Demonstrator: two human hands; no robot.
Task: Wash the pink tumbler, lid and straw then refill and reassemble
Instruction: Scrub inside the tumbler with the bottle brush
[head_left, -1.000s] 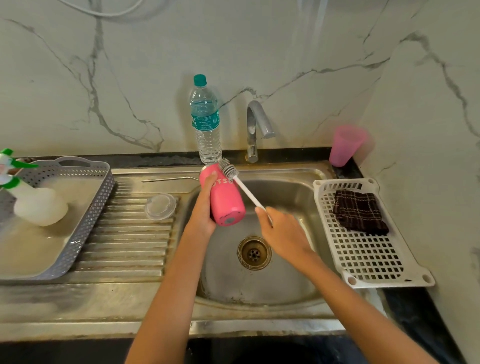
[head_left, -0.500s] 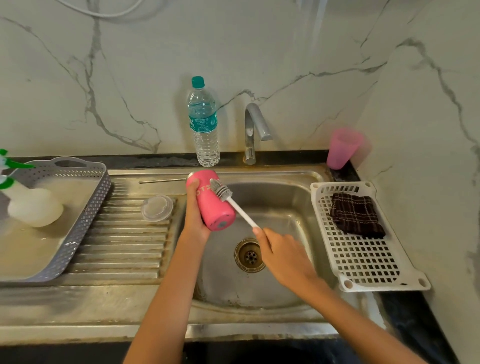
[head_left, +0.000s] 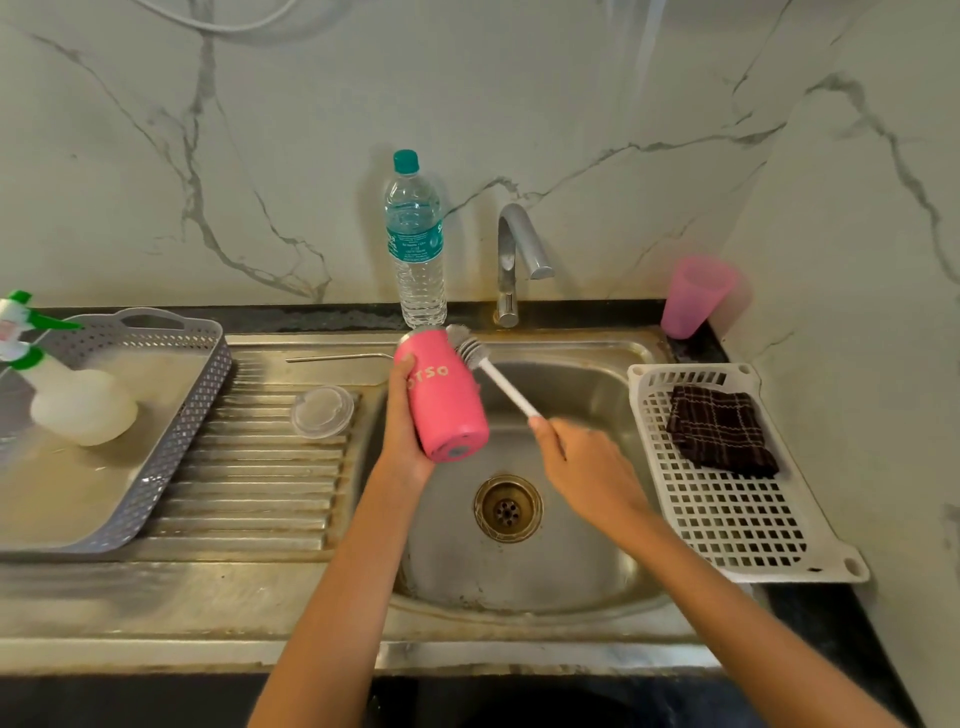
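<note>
Steel sink (head_left: 519, 587) under marble wall, left hand (head_left: 402, 431) wrapped around tilted pink tumbler (head_left: 444, 397), right hand (head_left: 584, 470) gripping brush (head_left: 480, 358) handle, bristles beside tumbler's rim.

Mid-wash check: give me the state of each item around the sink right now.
Pink tumbler: lidless, tilted, held by left hand.
Bottle brush: in right hand, head at tumbler's rim.
Lid: off, on drainboard.
Straw: lying on drainboard.
Water bottle: capped, upright.
Tap: not running.

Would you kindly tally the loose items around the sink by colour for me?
Pink: 2, tumbler, cup
Clear: 2, lid, water bottle
White: 3, brush, spray bottle, rack
Grey: 1, basket
Dark: 1, cloth
Metal: 1, straw
Total: 10
</note>
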